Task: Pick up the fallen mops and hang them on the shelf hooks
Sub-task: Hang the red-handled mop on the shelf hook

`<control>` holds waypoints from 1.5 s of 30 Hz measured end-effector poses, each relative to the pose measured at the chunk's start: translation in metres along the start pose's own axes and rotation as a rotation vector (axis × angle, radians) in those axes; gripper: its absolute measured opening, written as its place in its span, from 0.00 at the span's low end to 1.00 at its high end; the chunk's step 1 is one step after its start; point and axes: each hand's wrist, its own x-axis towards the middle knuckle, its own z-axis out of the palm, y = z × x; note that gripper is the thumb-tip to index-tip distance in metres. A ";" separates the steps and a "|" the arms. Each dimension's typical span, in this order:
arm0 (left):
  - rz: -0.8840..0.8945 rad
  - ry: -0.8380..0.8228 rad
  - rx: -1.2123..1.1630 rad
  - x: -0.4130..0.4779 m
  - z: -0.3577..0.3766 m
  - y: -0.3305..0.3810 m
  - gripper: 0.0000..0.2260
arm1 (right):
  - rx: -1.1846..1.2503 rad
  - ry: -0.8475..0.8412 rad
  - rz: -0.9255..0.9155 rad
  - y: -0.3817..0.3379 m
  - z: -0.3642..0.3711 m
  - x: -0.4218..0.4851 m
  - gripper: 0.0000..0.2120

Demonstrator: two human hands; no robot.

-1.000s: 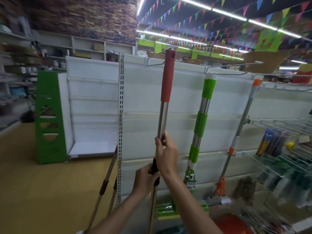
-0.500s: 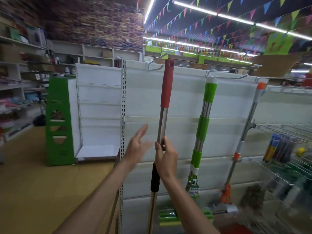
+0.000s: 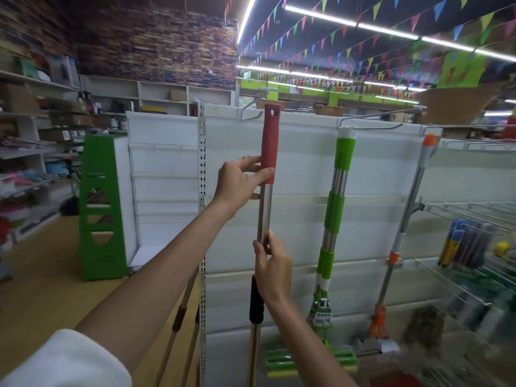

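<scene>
We hold the red-handled mop (image 3: 265, 208) upright before the white shelf (image 3: 301, 174): our left hand (image 3: 237, 182) grips the red grip's base, our right hand (image 3: 272, 270) clasps the steel shaft below, at 6 o'clock. Its top sits beside the hook (image 3: 251, 111).

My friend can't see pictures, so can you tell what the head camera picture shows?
A person's two hands hold a red-handled mop upright before a white store shelf, the left hand at the red grip and the right hand lower on the metal pole. Its top sits near a wire hook. A green-striped mop hangs beside it.
</scene>
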 end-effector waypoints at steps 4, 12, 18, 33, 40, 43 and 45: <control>0.008 0.029 0.010 -0.003 0.002 -0.002 0.18 | -0.011 0.000 -0.018 0.002 0.002 -0.001 0.02; 0.002 0.074 -0.046 -0.006 -0.005 -0.001 0.15 | -0.026 0.009 -0.057 -0.008 0.006 -0.001 0.02; -0.023 0.074 -0.046 -0.003 -0.008 -0.007 0.15 | -0.031 -0.001 -0.040 -0.007 0.011 -0.001 0.00; -0.003 0.066 0.004 0.015 -0.001 -0.015 0.16 | -0.019 0.013 -0.023 0.004 0.021 0.010 0.03; 0.000 0.079 0.016 0.021 -0.006 -0.024 0.15 | 0.000 -0.014 -0.008 0.008 0.033 0.014 0.04; -0.006 0.086 0.016 0.026 -0.008 -0.029 0.15 | 0.005 -0.029 0.002 0.009 0.037 0.017 0.03; -0.014 0.088 0.016 0.029 -0.009 -0.033 0.15 | 0.005 -0.034 0.007 0.010 0.039 0.019 0.03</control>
